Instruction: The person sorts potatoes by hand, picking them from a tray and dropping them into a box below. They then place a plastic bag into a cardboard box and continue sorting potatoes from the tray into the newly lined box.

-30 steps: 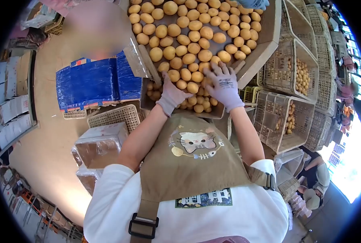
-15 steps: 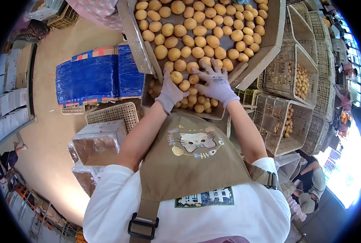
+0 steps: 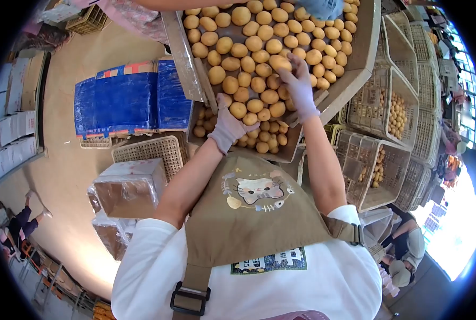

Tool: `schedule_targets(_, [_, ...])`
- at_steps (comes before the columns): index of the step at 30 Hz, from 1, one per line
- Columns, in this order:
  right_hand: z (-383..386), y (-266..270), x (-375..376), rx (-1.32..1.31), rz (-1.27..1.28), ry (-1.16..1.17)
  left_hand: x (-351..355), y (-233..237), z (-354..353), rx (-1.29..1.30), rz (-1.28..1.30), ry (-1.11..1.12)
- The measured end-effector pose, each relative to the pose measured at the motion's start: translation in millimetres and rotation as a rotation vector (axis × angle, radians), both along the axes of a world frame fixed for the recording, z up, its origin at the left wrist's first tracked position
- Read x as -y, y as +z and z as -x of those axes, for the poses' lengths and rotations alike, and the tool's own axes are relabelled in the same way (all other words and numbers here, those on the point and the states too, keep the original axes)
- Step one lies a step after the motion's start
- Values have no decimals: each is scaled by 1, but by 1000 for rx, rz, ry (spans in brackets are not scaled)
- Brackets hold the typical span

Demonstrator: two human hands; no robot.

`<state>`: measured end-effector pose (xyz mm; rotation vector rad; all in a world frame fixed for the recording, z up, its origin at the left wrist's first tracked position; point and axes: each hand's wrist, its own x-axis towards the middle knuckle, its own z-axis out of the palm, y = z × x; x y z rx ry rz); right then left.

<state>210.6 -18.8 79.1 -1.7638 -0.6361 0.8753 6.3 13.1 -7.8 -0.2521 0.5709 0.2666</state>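
Many round yellow-orange fruits (image 3: 241, 49) lie spread over a wooden-edged sorting tray (image 3: 350, 85). My left hand (image 3: 229, 124), in a pale glove, rests at the tray's lower opening with its fingers apart, beside a few fruits at the lip. Farther up and to the right, my right hand (image 3: 298, 85), also gloved, has its thumb and fingers round one fruit (image 3: 279, 63). Below the lip, more fruits fill a box (image 3: 286, 155) close to my apron.
A co-worker's blue-gloved hand (image 3: 323, 7) reaches over the tray's top edge. Crates (image 3: 374, 202) with fruit stand at the right. At the left are a blue-covered stack (image 3: 115, 104), an empty-looking crate (image 3: 150, 154) and plastic-wrapped boxes (image 3: 126, 189).
My right hand has moved up and closed round a fruit. My left hand has shifted slightly down. Fruits have rolled near the lip, and the co-worker's arm has come farther into view.
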Motion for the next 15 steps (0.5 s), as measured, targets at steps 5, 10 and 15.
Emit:
schedule_targets(5, [24,20,29,-935,-402,-172,0,9,-3,-46,0,-1])
schedule_targets(10, [15,-2,44,-1185,-550,39,-2,11,-1,20,-7,-17])
schedule_targets(15, [13,-2,45,-1405,-692,189,-1,9,1,36,-75,-33])
